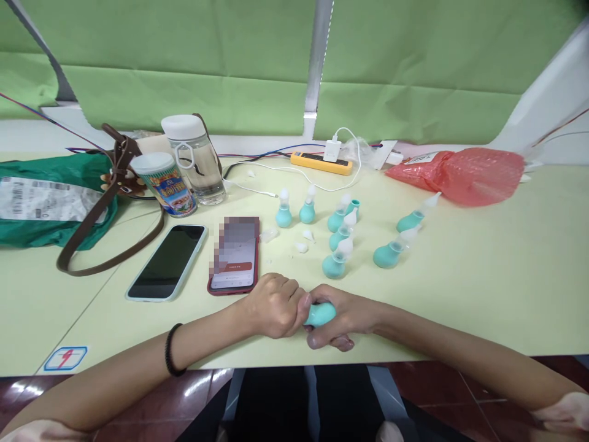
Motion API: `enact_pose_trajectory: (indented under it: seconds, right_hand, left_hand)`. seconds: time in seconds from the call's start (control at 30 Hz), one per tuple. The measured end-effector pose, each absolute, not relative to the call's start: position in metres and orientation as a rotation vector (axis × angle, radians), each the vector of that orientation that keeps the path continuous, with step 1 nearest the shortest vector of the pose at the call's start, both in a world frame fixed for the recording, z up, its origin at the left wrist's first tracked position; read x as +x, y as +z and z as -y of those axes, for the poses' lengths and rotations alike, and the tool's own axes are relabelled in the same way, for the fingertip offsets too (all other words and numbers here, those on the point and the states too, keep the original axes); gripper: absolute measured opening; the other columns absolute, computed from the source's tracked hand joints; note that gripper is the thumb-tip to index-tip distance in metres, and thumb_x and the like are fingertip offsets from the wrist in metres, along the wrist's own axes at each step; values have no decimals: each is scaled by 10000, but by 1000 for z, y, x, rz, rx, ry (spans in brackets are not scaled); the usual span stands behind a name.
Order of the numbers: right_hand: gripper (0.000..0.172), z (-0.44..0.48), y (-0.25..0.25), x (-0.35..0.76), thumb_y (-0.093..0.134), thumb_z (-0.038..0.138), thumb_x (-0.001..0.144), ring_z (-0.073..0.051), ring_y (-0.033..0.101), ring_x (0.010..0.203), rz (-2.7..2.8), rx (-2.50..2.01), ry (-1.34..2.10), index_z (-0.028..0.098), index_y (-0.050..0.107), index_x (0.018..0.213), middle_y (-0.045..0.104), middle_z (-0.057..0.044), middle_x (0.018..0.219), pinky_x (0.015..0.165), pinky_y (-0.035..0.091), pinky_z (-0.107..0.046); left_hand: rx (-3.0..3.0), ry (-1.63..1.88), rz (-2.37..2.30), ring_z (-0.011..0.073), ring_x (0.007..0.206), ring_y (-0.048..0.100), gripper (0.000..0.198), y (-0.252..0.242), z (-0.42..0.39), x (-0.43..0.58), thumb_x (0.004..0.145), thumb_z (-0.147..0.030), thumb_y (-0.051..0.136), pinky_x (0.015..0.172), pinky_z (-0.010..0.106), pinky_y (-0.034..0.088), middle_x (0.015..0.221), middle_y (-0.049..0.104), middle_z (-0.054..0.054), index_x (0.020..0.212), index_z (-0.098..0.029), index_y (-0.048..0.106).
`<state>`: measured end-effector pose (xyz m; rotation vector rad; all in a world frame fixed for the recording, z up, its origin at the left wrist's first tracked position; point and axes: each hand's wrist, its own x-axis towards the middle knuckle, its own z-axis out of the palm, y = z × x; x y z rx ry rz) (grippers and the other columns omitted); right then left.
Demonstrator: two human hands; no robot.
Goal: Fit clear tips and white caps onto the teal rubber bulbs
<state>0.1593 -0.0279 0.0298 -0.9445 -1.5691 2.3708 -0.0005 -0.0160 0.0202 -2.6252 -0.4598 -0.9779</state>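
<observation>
A teal rubber squeeze bulb [323, 314] is held between my two hands near the table's front edge. My right hand [347, 316] curls its fingers around the round end of the bulb. My left hand [277, 305] is closed in a fist against the other end, thumb pressed along it; the nozzle end is hidden inside. Beyond my hands stand several similar bulbs with translucent white nozzles, among them a near one [334, 266], one at the right [387, 255] and one at the back [284, 215]. A small loose white tip [301, 247] lies nearby.
Left of the bulbs lie a phone with a lit screen [237, 252] and a dark-screened phone [168, 263]. Behind them stand a printed canister [168, 187] and a water bottle [202, 169]. A yellow power strip [321, 163] and a red plastic bag [478, 175] sit at the back.
</observation>
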Motion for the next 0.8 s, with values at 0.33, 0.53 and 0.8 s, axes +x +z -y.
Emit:
enact_pose_trajectory:
  seconds: [0.33, 0.53, 0.8]
  right_hand:
    - [156, 24, 26, 162, 572, 259, 656, -39, 373, 270, 1247, -720, 2799, 134, 486, 687, 509, 43, 461, 239, 286, -144]
    - [275, 22, 21, 160, 401, 369, 738, -72, 406, 276, 1197, -579, 2776, 106, 481, 747, 513, 6, 480, 257, 305, -177]
    - [323, 11, 64, 202, 607, 403, 622, -110, 532, 500, 1760, -623, 2143, 114, 554, 759, 587, -38, 596, 495, 425, -235]
  left_hand:
    - [-2623, -1133, 235, 112, 347, 332, 385, 17, 23, 3, 804, -135, 222, 358, 259, 260, 384, 386, -7, 450, -180, 367]
    - [-2860, -1317, 423, 115, 379, 399, 461, 12, 21, 2, 875, -285, 116, 388, 241, 315, 413, 425, -13, 644, -146, 489]
    - [-2640, -1170, 1127, 205, 824, 500, 295, 41, -7, -20, 855, -273, 304, 712, 351, 400, 863, 577, 104, 930, -120, 544]
